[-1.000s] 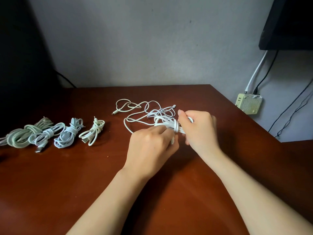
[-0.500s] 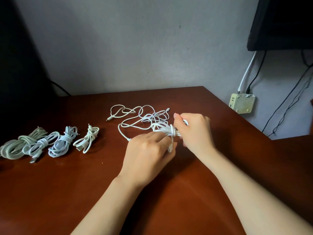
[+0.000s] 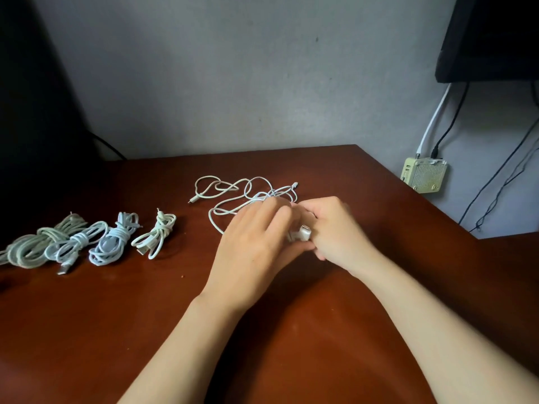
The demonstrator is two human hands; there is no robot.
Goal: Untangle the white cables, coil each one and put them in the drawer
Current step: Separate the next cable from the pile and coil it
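On the glossy table (image 3: 122, 330), right hand (image 3: 338, 228) clamps a mostly hidden cable bundle (image 3: 302, 234) — left hand (image 3: 256, 243) blurred, grip unclear — thin loops (image 3: 230, 189) at eleven o'clock.

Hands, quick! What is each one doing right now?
Left hand: grips the white cable.
Right hand: grips the same white cable.

Your bare forearms come in from below and converge. Your left hand (image 3: 253, 249) lies back-up, its fingers blurred and its thumb tucked under the coiled white cable (image 3: 302, 233). Your right hand (image 3: 338, 231) meets it, fingers curled round the same coil.
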